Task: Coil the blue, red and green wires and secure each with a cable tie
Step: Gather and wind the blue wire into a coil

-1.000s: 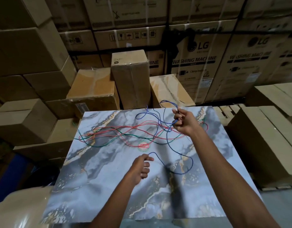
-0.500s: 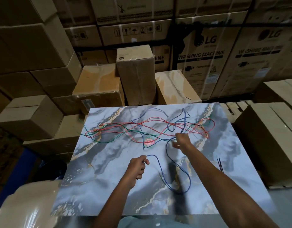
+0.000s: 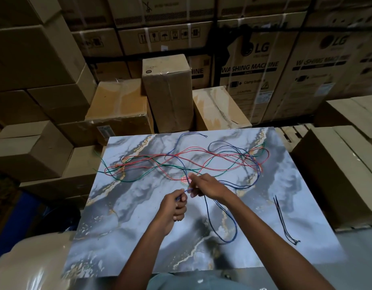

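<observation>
Both hands meet at frame centre, the left hand [image 3: 175, 206] and right hand [image 3: 206, 186] each pinching the blue wire [image 3: 229, 225], whose slack loops lower right across the surface [image 3: 122, 222], nearer the right.

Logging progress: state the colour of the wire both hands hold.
Blue wire, pinched by left hand and right hand; head view.

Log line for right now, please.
stage: coiling blue wire | left hand: pinching it | right hand: feeding it | cable ties: untouched
</observation>
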Demonstrator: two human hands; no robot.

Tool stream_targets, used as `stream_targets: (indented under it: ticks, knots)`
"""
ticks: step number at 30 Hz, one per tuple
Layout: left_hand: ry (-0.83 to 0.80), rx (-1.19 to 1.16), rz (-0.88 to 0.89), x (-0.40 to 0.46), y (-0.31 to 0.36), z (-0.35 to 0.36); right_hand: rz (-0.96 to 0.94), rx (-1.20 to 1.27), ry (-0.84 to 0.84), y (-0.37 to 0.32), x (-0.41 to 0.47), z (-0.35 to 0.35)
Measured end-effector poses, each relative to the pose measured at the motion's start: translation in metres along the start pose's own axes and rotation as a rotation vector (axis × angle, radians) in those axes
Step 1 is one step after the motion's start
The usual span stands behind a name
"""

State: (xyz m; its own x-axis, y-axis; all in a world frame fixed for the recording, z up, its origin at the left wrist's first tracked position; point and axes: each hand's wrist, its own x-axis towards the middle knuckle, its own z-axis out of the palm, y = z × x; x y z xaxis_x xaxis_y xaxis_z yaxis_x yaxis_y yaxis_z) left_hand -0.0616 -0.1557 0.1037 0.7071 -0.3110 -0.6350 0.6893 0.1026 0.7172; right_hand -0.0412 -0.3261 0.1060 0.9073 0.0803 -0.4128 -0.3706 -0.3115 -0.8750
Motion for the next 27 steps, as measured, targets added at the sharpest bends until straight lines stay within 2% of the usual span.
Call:
stream_targets:
  ticks: [4,7,10,15,21,27]
  knots:
    - [0.024,-0.149,0.121,-0.008,0.009,-0.004,-0.120,-0.242,-0.095,-0.022,-0.014,-0.003]
    - [-0.120,-0.322,0.109,-0.020,0.014,-0.007,-0.228,-0.033,-0.119,-0.034,-0.018,-0.014]
    - [-0.251,-0.377,0.106,-0.035,0.019,-0.005,-0.288,0.112,-0.028,-0.038,-0.017,-0.019]
    - [-0.343,-0.465,0.144,-0.049,0.031,0.007,-0.261,0.249,0.021,-0.032,-0.017,-0.010]
    - [-0.361,-0.528,0.197,-0.048,0.035,0.011,-0.269,0.242,0.056,-0.022,-0.024,-0.004]
    - [-0.285,-0.588,0.176,-0.049,0.040,0.019,-0.203,0.239,0.012,-0.007,-0.031,0.002]
